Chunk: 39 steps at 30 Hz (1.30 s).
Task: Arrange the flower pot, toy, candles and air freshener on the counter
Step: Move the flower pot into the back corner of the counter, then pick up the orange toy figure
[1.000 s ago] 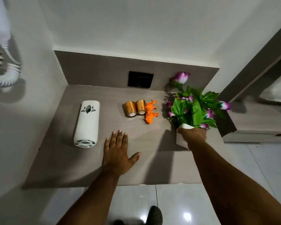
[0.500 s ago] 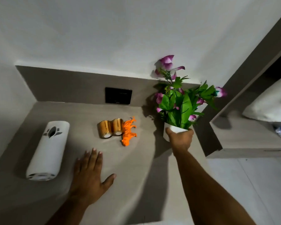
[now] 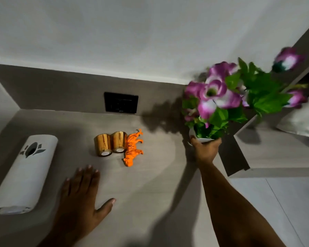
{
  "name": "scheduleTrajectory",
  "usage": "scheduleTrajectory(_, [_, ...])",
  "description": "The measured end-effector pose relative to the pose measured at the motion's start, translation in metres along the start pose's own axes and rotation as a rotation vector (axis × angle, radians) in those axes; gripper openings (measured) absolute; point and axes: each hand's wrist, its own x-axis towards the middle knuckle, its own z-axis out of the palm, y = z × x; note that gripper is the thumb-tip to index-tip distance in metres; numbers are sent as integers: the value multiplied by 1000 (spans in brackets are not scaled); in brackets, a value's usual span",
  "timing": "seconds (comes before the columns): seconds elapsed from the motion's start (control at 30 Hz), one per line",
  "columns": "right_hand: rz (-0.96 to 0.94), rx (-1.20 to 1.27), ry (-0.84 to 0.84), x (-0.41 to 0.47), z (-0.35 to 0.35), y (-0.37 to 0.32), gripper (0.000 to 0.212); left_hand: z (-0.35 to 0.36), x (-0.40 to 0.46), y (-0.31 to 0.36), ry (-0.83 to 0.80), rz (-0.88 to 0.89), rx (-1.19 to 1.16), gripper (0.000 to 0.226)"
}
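My right hand grips the white flower pot near the counter's back right corner; purple flowers and green leaves rise from it, tilted right. Whether the pot touches the counter is unclear. My left hand lies flat on the grey counter, fingers apart, holding nothing. Two gold candles lie on their sides in the middle. An orange toy tiger lies on its side, touching the right candle. The white air freshener lies flat at the left.
A black socket plate sits in the grey backsplash behind the candles. A lower wooden shelf adjoins the counter on the right, with a white pillow beyond it. Tiled floor shows at lower right.
My right hand has carried the flower pot up off the counter's front right and towards the back right corner. My left hand has stayed flat. The camera has moved closer.
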Motion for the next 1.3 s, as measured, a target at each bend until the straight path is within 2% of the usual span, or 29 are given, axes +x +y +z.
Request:
scheduleTrajectory(0.37, [-13,12,-35,10,8,0,89,-6,-1,4,-3,-10,-8,104])
scheduleTrajectory(0.6, [-32,-8,-77,9,9,0,97,-1,-1,2,6,-2,-7,102])
scheduleTrajectory(0.7, [-39,-21,-121,2,4,-4,111,-1,-2,2,21,0,-6,102])
scheduleTrajectory(0.77, [22,-54,-137,-9,0,-7,121,-1,-2,2,23,3,-9,100])
scheduleTrajectory(0.83, [90,-143,-108,-33,-1,-10,112,-3,-2,2,22,6,-6,99])
scheduleTrajectory(0.9, [76,-203,-110,-69,5,-15,88,-5,-3,2,23,11,-5,99])
scheduleTrajectory(1.0, [-32,-236,-246,-124,28,-29,56,-6,-5,1,30,16,-12,97])
scheduleTrajectory(1.13, [-130,-347,-437,-162,64,-62,55,-3,-4,0,30,13,-15,96])
scheduleTrajectory(1.23, [-207,-493,-518,-177,75,-74,55,0,-4,-2,40,7,-20,96])
scheduleTrajectory(1.3, [-324,-616,-549,-188,73,-73,58,2,-3,-3,43,6,-25,97])
